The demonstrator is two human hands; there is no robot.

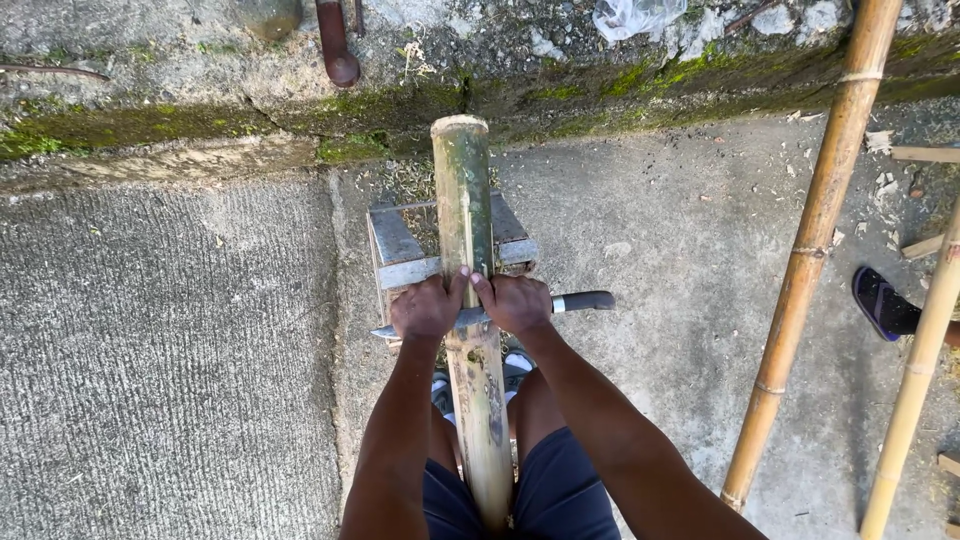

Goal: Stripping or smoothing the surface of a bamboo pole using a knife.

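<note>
Dark shorts [540, 495] flank a bamboo pole [478, 380] whose long axis runs six to twelve o'clock, from between the legs out over a small metal stand [400, 255]. Across it, nine to three, lies a long knife [585, 301]. Left hand [427, 308] and right hand [517, 303] sit equally near, fingers curled tight over the blade's back, thumbs touching the pole.
</note>
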